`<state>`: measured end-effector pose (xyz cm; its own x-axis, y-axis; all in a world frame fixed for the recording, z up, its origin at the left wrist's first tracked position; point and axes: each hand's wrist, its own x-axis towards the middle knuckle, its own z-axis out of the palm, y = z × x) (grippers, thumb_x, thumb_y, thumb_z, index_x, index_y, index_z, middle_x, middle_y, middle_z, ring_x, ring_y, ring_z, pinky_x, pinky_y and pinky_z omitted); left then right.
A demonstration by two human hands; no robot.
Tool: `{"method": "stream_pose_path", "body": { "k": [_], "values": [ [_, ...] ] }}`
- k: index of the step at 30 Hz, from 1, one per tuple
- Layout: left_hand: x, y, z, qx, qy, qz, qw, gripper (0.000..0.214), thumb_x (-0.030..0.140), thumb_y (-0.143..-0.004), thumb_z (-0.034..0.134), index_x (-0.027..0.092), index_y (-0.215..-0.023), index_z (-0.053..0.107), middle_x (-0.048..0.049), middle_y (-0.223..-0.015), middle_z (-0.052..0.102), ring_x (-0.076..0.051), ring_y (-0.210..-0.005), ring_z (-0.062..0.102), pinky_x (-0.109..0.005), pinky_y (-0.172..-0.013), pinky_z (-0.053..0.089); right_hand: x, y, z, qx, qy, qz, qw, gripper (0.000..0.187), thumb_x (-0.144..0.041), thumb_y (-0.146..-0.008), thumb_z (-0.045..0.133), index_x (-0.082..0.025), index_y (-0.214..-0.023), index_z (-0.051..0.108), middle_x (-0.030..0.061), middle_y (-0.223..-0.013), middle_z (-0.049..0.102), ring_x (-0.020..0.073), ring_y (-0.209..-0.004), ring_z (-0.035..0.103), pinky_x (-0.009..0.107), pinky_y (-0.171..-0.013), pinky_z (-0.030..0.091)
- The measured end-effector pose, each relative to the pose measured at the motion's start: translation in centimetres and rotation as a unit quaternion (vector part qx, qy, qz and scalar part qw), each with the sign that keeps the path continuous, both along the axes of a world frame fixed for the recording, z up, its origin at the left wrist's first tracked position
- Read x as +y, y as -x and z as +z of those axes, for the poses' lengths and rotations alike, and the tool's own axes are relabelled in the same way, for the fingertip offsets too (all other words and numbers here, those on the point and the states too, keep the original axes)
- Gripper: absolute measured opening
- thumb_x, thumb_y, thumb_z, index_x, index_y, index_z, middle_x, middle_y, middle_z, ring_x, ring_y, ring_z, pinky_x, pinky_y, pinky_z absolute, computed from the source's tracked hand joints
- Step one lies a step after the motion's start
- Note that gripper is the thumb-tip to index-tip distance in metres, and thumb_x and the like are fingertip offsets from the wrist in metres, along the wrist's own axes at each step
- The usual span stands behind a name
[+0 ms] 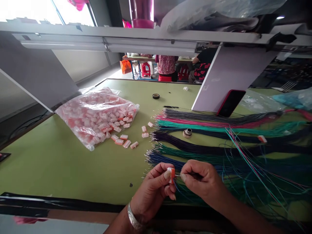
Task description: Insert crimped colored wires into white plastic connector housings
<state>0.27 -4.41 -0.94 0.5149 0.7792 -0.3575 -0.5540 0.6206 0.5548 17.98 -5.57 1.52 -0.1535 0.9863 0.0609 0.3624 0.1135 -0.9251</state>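
Partly hidden, connector (173,175) pinched in left hand (153,186); right hand (204,180) pinching wire (177,175), tip unclear.

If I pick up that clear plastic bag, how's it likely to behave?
The bag probably flops, since its thin plastic looks wrinkled. The many small connectors inside may shift as it lifts. Some could spill, judging by loose ones beside it.

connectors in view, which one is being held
The orange-and-white connector in the left hand; the others lie in the plastic bag, on the table or among the wires.
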Motion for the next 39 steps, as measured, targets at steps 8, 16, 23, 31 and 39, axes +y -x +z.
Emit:
{"method": "stream_pose_path", "body": {
  "k": [8, 16, 23, 31, 39],
  "values": [
    [-0.1, 0.0, -0.3, 0.007, -0.001, 0.000, 1.000, 0.012, 0.018, -0.080, 0.071, 0.014, -0.091, 0.066, 0.0001, -0.066, 0.062, -0.008, -0.051, 0.058, -0.019, -0.047, 0.054, -0.3, 0.4, 0.2, -0.031, -0.008, -0.003, 0.999, 0.017, -0.018, -0.078, 0.057, -0.016, -0.061, 0.058, -0.0027, -0.058, 0.051, 0.0088, -0.052, 0.043, 0.020, -0.047, 0.033],
    [-0.2, 0.0, -0.2, 0.027, -0.005, 0.004, 1.000, 0.014, 0.020, -0.079, 0.072, 0.015, -0.091, 0.066, 0.0006, -0.065, 0.061, -0.008, -0.051, 0.057, -0.020, -0.047, 0.054, -0.5, 0.0, 0.3, -0.035, 0.025, 0.015, 0.999, 0.023, -0.029, -0.089, 0.054, -0.018, -0.070, 0.061, -0.0002, -0.068, 0.057, 0.0132, -0.063, 0.051, 0.024, -0.058, 0.040],
    [-0.3, 0.0, -0.4, 0.033, -0.017, -0.005, 0.999, 0.015, 0.021, -0.080, 0.072, 0.014, -0.092, 0.066, -0.0002, -0.065, 0.062, -0.009, -0.052, 0.058, -0.021, -0.049, 0.054, -0.6, 0.0, -0.2, -0.052, 0.029, 0.000, 0.998, 0.023, -0.030, -0.089, 0.052, -0.018, -0.070, 0.057, -0.0015, -0.065, 0.052, 0.0137, -0.063, 0.047, 0.025, -0.059, 0.039],
    [-0.3, -0.1, -0.1, 0.047, -0.018, -0.002, 0.999, 0.018, 0.024, -0.077, 0.075, 0.014, -0.090, 0.066, -0.0003, -0.062, 0.063, -0.009, -0.050, 0.057, -0.021, -0.048, 0.053, -1.2, 0.4, -0.2, -0.098, -0.037, -0.024, 0.994, 0.018, -0.021, -0.086, 0.054, -0.019, -0.068, 0.055, -0.0025, -0.064, 0.052, 0.0114, -0.057, 0.047, 0.023, -0.053, 0.037],
    [-0.5, -0.4, 0.2, 0.067, -0.030, 0.005, 0.997, 0.021, 0.028, -0.074, 0.078, 0.015, -0.086, 0.066, 0.0001, -0.059, 0.063, -0.009, -0.049, 0.056, -0.021, -0.048, 0.051, -1.8, 1.4, -0.2, -0.157, -0.129, -0.028, 0.979, 0.020, -0.014, -0.084, 0.053, -0.021, -0.065, 0.052, -0.0029, -0.060, 0.051, 0.0110, -0.055, 0.049, 0.024, -0.054, 0.036]
  ]
}}
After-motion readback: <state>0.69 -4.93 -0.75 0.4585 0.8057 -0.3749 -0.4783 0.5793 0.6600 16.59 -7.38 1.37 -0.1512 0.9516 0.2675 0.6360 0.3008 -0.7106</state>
